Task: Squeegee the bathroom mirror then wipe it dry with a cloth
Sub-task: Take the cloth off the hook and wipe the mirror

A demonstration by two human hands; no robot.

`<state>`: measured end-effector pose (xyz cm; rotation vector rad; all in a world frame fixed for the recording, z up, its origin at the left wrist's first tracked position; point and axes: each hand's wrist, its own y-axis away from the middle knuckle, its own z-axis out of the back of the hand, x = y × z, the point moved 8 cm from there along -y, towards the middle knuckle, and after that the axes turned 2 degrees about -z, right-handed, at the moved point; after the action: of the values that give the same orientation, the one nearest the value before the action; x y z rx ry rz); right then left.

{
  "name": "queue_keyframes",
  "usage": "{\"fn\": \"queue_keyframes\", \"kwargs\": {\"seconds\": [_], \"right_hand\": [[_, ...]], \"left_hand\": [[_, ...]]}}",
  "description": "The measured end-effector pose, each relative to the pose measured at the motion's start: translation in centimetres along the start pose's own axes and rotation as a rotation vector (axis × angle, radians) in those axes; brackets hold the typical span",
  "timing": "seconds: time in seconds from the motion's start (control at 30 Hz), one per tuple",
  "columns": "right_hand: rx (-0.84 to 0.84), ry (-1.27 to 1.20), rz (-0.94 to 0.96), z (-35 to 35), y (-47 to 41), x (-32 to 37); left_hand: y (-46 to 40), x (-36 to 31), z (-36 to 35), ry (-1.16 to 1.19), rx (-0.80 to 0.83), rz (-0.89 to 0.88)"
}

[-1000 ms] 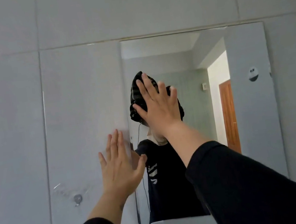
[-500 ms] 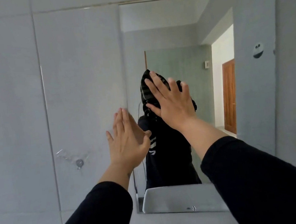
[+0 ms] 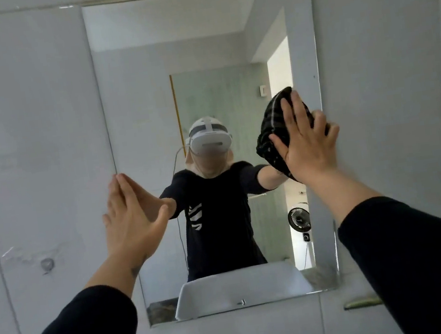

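Observation:
A frameless rectangular mirror [image 3: 147, 86] hangs on the grey tiled wall. My right hand [image 3: 307, 145] lies flat with straight, spread fingers on a dark striped cloth [image 3: 270, 129], pressing it against the glass near the mirror's right edge at mid height. My left hand [image 3: 129, 215] is open with straight fingers, its fingertips touching the mirror's left edge. No squeegee is in view. The mirror reflects a person in a black shirt wearing a white headset.
The mirror's lower part reflects a white basin [image 3: 238, 290] and a small black fan [image 3: 299, 219]. A small round knob [image 3: 47, 264] sits on the wall tile to the left. A greenish object [image 3: 363, 302] sits low right of the mirror.
My right hand has slid the cloth from the middle of the mirror over to its right edge. The camera view has shifted so the whole mirror shows. My left hand stays at the left edge.

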<state>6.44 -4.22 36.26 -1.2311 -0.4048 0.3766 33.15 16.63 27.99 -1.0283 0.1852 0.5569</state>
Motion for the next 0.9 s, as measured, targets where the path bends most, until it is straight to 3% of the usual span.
{"fn": "queue_keyframes", "kwargs": {"seconds": [0.23, 0.47, 0.57, 0.9], "right_hand": [[-0.001, -0.017, -0.096, -1.5, 2.9, -4.5], [0.043, -0.043, -0.162, -3.2, 8.2, -4.8], [0.038, -0.064, -0.146, -2.7, 8.3, -2.7], [-0.001, -0.086, 0.157, -0.6, 7.4, 10.6]], "left_hand": [[0.0, -0.1, -0.7, 0.028, -0.045, 0.039], [0.0, -0.1, -1.0, -0.021, -0.054, 0.02], [-0.1, 0.1, -0.7, -0.046, -0.051, -0.006], [1.3, 2.9, 0.5, -0.125, -0.017, -0.104]]}}
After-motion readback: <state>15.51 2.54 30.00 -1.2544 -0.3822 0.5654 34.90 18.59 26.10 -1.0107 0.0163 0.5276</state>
